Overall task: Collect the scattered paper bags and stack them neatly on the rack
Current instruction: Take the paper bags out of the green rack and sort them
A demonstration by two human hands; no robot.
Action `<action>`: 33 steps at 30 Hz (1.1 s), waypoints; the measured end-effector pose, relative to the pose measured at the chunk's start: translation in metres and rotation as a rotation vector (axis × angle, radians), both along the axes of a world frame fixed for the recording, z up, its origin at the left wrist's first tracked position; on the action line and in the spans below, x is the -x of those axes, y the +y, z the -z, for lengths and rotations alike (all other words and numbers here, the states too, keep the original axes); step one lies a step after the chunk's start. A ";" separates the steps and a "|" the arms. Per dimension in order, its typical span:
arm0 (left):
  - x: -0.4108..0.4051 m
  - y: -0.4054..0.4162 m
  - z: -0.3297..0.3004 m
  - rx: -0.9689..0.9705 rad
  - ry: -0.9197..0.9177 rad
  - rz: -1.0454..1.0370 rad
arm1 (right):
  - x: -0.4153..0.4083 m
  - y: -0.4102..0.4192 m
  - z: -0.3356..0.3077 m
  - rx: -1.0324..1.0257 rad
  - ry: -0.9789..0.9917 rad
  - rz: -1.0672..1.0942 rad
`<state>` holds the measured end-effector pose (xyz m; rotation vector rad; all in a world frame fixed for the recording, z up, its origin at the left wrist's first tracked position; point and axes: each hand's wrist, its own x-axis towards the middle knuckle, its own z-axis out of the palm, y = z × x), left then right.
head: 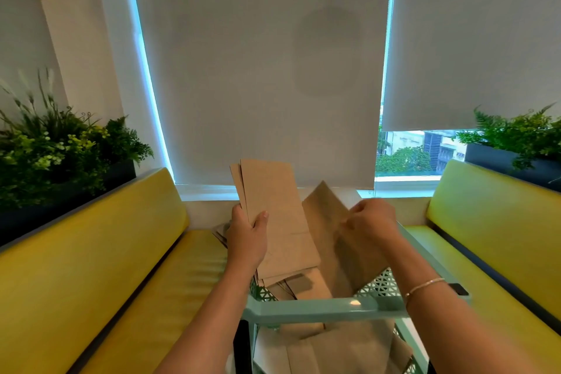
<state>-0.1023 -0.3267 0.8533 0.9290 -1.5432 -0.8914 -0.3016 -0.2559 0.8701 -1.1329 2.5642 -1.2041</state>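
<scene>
I see a stack of paper bags (273, 215) held upright above the rack (321, 308); my left hand (247, 235) grips its lower left edge, thumb across the front. My right hand (368, 222) pinches a single bag (340, 240) tilted beside the stack, its lower edge inside the rack. More bags (303, 285) lie on the mesh shelf. Yellow benches (121, 252) flank the rack closely on both sides; a window sill (209, 193) stands behind.
</scene>
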 end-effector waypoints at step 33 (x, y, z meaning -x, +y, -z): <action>0.000 0.005 -0.003 -0.019 0.077 0.119 | -0.066 -0.020 0.007 0.210 -0.523 -0.334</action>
